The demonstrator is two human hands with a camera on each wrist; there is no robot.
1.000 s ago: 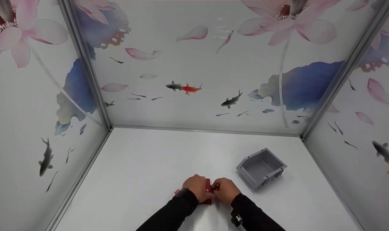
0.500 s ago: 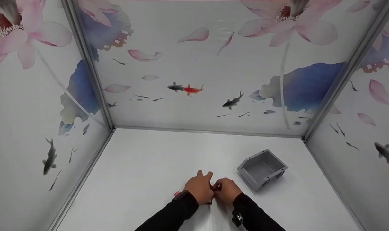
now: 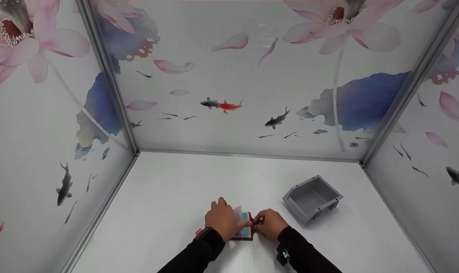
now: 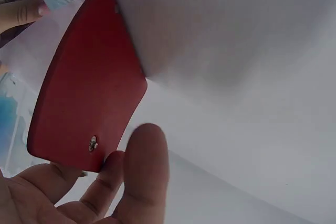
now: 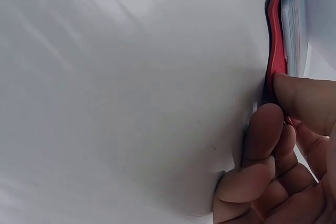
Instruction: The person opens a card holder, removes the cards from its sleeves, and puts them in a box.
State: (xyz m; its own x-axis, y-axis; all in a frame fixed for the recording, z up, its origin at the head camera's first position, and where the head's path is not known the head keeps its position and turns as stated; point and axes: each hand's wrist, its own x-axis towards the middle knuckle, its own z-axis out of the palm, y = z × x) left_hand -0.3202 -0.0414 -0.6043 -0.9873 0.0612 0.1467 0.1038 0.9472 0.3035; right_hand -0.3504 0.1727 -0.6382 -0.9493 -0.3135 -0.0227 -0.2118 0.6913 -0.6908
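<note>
A red card holder (image 3: 245,232) lies partly open on the white surface, with light-blue and clear sleeves showing inside. The left hand (image 3: 220,220) holds its cover swung to the left, the thumb reaching across the sleeves. In the left wrist view the raised red cover (image 4: 86,77) bears a metal snap, and fingers (image 4: 144,166) stand at its lower edge. At the right side, the right hand (image 3: 270,223) pinches the holder's edge between thumb and curled fingers. The right wrist view shows that thumb against the red edge (image 5: 275,35), beside a stack of clear sleeves (image 5: 295,30).
A grey plastic bin (image 3: 312,197) stands to the right, beyond the right hand. White panels (image 3: 237,76) printed with lotus flowers and fish enclose the back and both sides, joined by grey metal rails (image 3: 248,156).
The left hand has moved left and lifted the card holder's cover, baring the light-blue sleeves. The right hand stays at the right edge. The view has shifted slightly.
</note>
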